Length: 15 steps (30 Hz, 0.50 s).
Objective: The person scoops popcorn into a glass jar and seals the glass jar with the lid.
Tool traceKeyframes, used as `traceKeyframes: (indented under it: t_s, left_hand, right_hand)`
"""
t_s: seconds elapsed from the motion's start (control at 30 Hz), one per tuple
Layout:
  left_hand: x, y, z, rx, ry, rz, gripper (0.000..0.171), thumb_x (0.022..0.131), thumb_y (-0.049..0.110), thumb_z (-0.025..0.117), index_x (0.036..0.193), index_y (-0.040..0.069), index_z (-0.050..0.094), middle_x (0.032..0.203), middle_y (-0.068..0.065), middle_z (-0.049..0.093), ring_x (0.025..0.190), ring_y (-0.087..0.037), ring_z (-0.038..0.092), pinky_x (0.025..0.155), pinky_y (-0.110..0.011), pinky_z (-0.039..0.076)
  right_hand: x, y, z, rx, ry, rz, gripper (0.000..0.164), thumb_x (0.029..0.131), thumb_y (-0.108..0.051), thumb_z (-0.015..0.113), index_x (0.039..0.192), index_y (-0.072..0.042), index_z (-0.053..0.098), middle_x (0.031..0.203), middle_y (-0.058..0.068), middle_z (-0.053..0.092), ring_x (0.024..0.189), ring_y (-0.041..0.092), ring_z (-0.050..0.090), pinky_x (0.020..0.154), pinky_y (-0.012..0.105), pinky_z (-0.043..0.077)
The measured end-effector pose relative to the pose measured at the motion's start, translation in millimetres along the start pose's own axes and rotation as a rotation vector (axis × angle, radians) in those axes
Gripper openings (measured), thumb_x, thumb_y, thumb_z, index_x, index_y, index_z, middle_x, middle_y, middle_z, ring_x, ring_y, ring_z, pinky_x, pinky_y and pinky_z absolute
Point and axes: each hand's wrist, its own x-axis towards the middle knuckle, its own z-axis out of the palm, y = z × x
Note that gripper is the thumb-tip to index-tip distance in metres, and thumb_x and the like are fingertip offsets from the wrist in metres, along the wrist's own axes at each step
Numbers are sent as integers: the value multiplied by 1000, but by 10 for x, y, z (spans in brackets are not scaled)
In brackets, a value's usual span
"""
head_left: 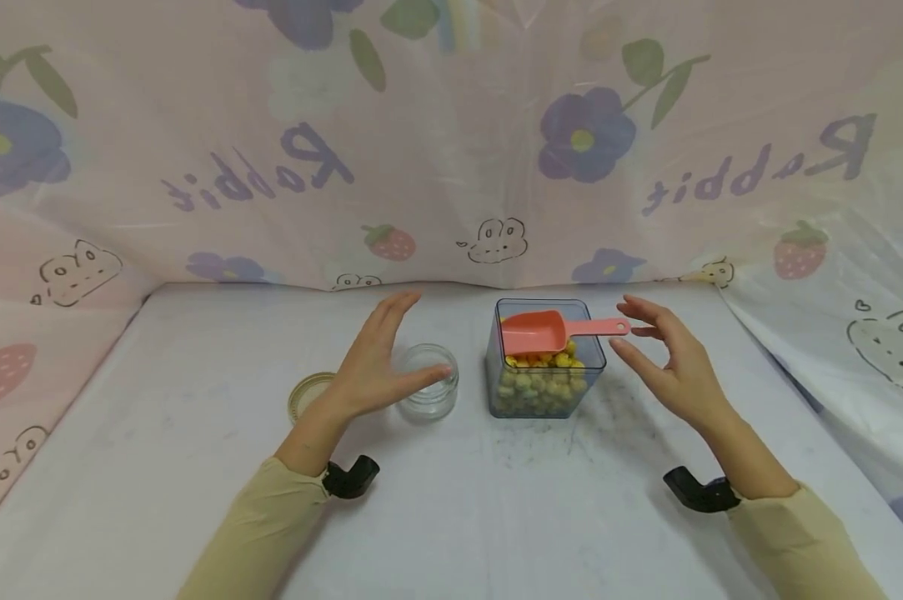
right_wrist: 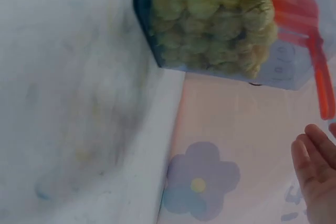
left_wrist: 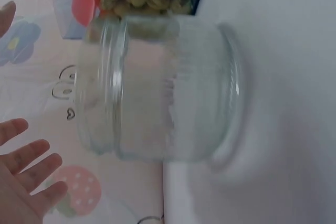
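My left hand (head_left: pixel 372 375) hovers by a clear glass jar (head_left: pixel 428 406), its fingers straight and the thumb stretched across the jar's mouth in the head view. The left wrist view shows the jar (left_wrist: pixel 168 87) upright on the table, nothing inside it, the fingers (left_wrist: pixel 31 174) apart from it. A pink-red scoop (head_left: pixel 534 335) lies over the top of a bluish transparent square container (head_left: pixel 499 404) partly filled with yellow popcorn (head_left: pixel 544 387). My right hand (head_left: pixel 679 371) is at the tip of the scoop's handle (right_wrist: pixel 323 85), thumb and fingers spread, gripping nothing.
A gold-rimmed round lid (head_left: pixel 301 392) lies left of the jar, partly behind my left wrist. White cloth (head_left: pixel 451 517) covers the table. A printed curtain (head_left: pixel 451 150) closes off the back and sides. Black wrist mounts (head_left: pixel 352 477) sit on both forearms.
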Motion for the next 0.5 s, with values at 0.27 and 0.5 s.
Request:
traceKeyframes:
  t_s: [0.27, 0.5]
  left_hand:
    - [129, 85, 106, -93, -41, -30, 103, 68, 47, 84, 151, 23, 27, 150, 1, 34, 139, -20, 33, 112, -50, 32]
    - [204, 184, 209, -115, -88, -23, 106, 66, 47, 85, 151, 25, 26, 151, 2, 32, 139, -18, 32, 112, -49, 33]
  right_hand:
    - [31, -33, 0, 96, -19, 72, 62, 85, 2, 68, 141, -10, 46, 125, -20, 55, 111, -6, 52, 86, 4, 43]
    - [44, -51, 80, 125, -41, 103, 62, 87, -1, 67, 143, -10, 42, 124, -23, 52, 109, -8, 51, 87, 4, 42]
